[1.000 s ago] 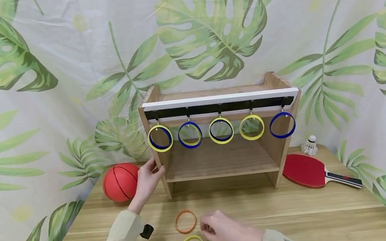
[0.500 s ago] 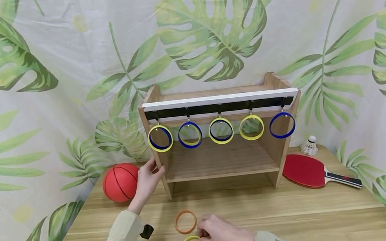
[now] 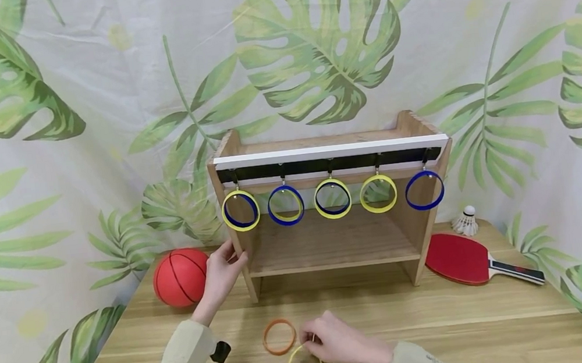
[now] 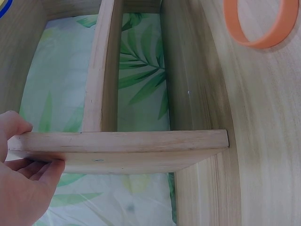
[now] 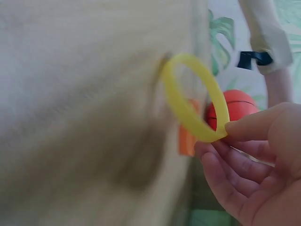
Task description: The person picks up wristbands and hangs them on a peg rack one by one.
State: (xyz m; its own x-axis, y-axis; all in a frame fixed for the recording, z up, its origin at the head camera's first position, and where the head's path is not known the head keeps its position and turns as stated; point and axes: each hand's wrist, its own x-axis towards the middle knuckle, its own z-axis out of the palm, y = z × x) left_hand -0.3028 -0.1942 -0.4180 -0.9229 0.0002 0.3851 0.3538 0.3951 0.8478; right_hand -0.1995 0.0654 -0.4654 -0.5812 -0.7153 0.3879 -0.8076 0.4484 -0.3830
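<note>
My left hand (image 3: 222, 273) grips the left side panel of a small wooden shelf (image 3: 329, 245), thumb in front and fingers behind; the left wrist view shows the panel's edge (image 4: 141, 141) between them. My right hand (image 3: 335, 341) pinches a yellow silicone wristband (image 5: 188, 123) between thumb and fingertips, raised on edge from the table in the right wrist view. An orange wristband (image 3: 280, 353) lies flat on the table just left of it. From hooks along the shelf's black strip (image 3: 302, 167) hang several yellow wristbands (image 3: 380, 210) and blue wristbands (image 3: 427, 207), some doubled up.
A small red basketball (image 3: 182, 279) stands left of the shelf, close behind my left forearm. At the right lie a red table tennis bat (image 3: 458, 259) and a shuttlecock (image 3: 466, 224). A leaf-printed cloth (image 3: 112, 181) hangs behind the wooden table (image 3: 441, 325).
My right hand went down and left to the yellow wristband, took hold of it, and has lifted it slightly to the right. The left hand has stayed on the shelf panel.
</note>
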